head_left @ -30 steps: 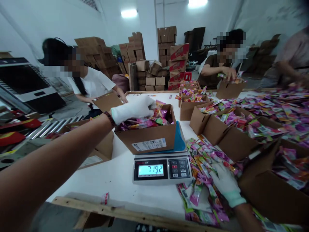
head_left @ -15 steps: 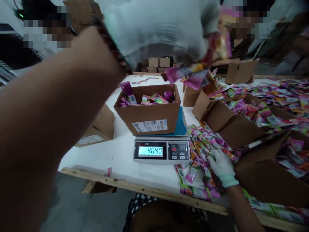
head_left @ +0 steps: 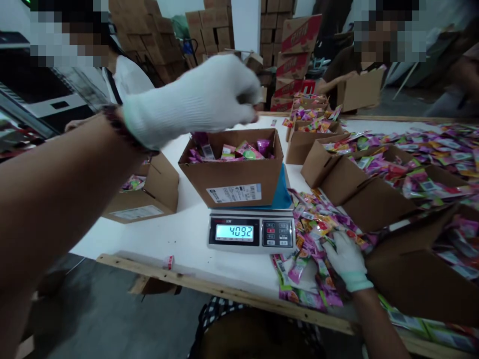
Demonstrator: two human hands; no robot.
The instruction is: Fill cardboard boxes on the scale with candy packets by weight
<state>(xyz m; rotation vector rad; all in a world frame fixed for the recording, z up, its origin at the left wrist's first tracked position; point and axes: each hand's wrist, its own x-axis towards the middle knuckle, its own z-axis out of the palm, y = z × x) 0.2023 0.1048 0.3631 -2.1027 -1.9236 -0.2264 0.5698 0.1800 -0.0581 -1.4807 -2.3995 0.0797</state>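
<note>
My left hand (head_left: 209,94), in a white knit glove, is raised over the back of a cardboard box (head_left: 239,182). Its fingers are half curled, the thumb stands apart from them, and I see nothing held. Purple and pink snack sachets (head_left: 249,151) fill the box, which sits on a digital scale (head_left: 234,233) that appears to read 4092. Lower right, my gloved right hand (head_left: 346,259) lies on a loose pile of sachets (head_left: 307,249) with its fingers stretched out. Its fingertips touch the packets and are partly lost among them.
To the left stands another open box (head_left: 160,187) of sachets. Several filled boxes (head_left: 377,199) line the right, with a large heap of sachets (head_left: 430,144) behind. A wooden edge (head_left: 224,289) borders the table. Co-workers are at the far side, one holding a carton (head_left: 362,89).
My left hand has drawn back leftward, and the sachets by it are gone from it. An orange packet now shows on the pile near my right hand. The reading rose from 4040 to 4092.
</note>
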